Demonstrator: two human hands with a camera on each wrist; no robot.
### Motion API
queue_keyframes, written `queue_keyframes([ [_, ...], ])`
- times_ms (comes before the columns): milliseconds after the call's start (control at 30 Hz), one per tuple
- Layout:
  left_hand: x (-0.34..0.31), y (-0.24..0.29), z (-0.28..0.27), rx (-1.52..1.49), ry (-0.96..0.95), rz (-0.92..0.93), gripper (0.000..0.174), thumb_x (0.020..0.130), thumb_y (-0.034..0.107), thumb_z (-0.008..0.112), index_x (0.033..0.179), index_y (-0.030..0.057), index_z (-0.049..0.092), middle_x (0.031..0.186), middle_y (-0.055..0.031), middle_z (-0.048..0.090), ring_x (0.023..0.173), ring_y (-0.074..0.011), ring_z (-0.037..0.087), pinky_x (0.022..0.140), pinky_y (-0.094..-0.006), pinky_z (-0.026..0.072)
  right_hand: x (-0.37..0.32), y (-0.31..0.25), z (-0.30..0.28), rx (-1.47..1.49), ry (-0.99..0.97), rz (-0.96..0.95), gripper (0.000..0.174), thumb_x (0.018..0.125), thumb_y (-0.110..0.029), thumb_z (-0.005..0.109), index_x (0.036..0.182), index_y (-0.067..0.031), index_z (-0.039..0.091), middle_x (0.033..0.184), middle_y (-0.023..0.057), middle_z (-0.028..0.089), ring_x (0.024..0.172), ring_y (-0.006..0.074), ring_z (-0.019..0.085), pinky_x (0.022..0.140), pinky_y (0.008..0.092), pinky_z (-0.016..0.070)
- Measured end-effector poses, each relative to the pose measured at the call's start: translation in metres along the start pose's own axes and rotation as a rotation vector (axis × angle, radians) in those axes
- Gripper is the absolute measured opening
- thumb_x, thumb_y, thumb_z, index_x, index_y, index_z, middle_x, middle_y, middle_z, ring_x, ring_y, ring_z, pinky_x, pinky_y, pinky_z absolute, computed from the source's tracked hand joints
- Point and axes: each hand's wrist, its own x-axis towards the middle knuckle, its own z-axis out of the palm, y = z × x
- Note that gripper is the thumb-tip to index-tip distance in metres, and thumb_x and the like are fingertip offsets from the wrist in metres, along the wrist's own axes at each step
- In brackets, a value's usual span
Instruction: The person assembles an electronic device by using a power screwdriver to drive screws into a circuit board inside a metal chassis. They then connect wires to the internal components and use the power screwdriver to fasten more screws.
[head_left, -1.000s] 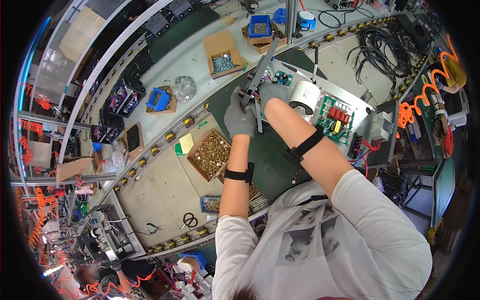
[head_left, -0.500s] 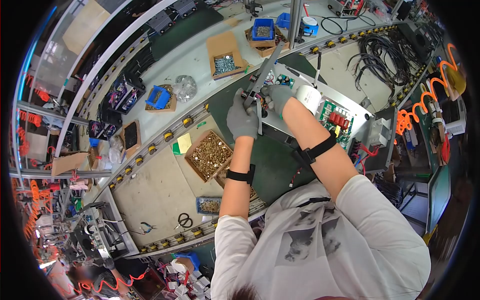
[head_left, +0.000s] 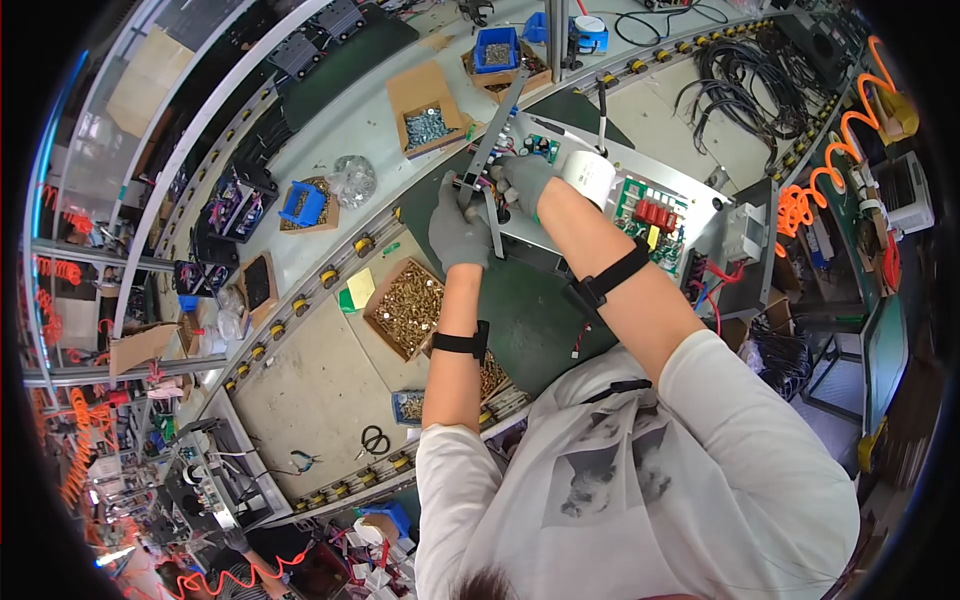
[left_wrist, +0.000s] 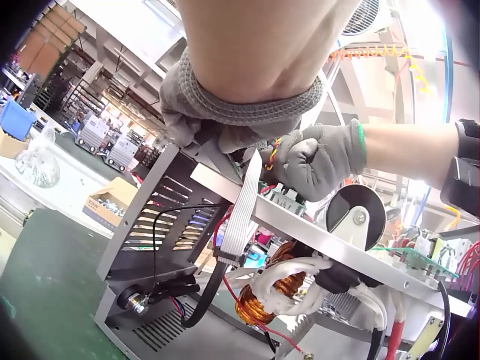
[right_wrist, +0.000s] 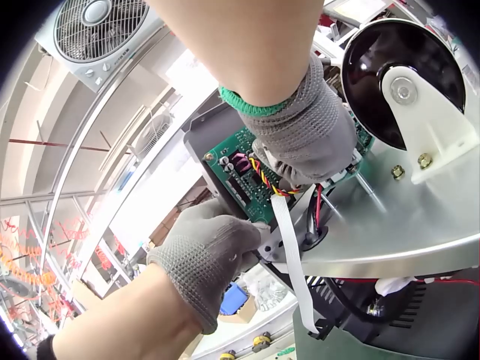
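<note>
My gloved left hand [head_left: 458, 225] grips the grey end panel [head_left: 497, 128] of an opened metal chassis [left_wrist: 176, 214], its thumb at the corner of a green circuit board [right_wrist: 232, 161]. Just behind that panel, my gloved right hand [head_left: 528, 180] has curled fingers on red, yellow and black twisted wires [right_wrist: 262, 178] beside the board. The fingertips are partly hidden. A white ribbon cable [right_wrist: 291, 255] hangs down over the chassis edge between the hands. Close to the right hand stands a big white cylinder [head_left: 588, 175], and farther right lies a second board [head_left: 665, 225] with red parts.
A carton of brass-coloured screws [head_left: 405, 310] is near my left forearm. Beyond lie a carton of bluish screws [head_left: 428, 125] and a blue bin [head_left: 303, 205]. Scissors [head_left: 374, 440] lie on the table. Black cables [head_left: 740, 95] and an orange coiled hose [head_left: 795, 215] are at right.
The head view has shifted slightly. My right hand has turned a little, so its curled fingers show more than a second ago. My left hand keeps its place on the end panel.
</note>
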Motion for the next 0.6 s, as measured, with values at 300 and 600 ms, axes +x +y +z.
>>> queue_keyframes([
  [300, -0.059, 0.002, 0.028, -0.255, 0.416, 0.082, 0.036, 0.079, 0.007, 0.048, 0.115, 0.0007, 0.052, 0.101, -0.0197, 0.060, 0.089, -0.0353, 0.058, 0.080, -0.0393, 0.0452, -0.017, 0.018, -0.025, -0.046, 0.008, -0.454, 0.038, 0.084, -0.013, 0.054, 0.120, -0.0031, 0.055, 0.083, 0.0100, 0.064, 0.060, 0.0161, 0.059, 0.047, 0.0275, 0.0437],
  [600, -0.107, 0.002, 0.056, -0.671, 0.115, -0.234, 0.022, 0.087, 0.016, 0.057, 0.102, 0.0001, 0.055, 0.082, -0.0035, 0.057, 0.075, -0.0110, 0.051, 0.069, -0.0255, 0.0436, -0.084, 0.035, -0.052, -0.659, 0.156, -0.779, 0.037, 0.083, -0.029, 0.055, 0.112, -0.0070, 0.061, 0.095, 0.0162, 0.066, 0.092, 0.0347, 0.061, 0.083, 0.0397, 0.0461],
])
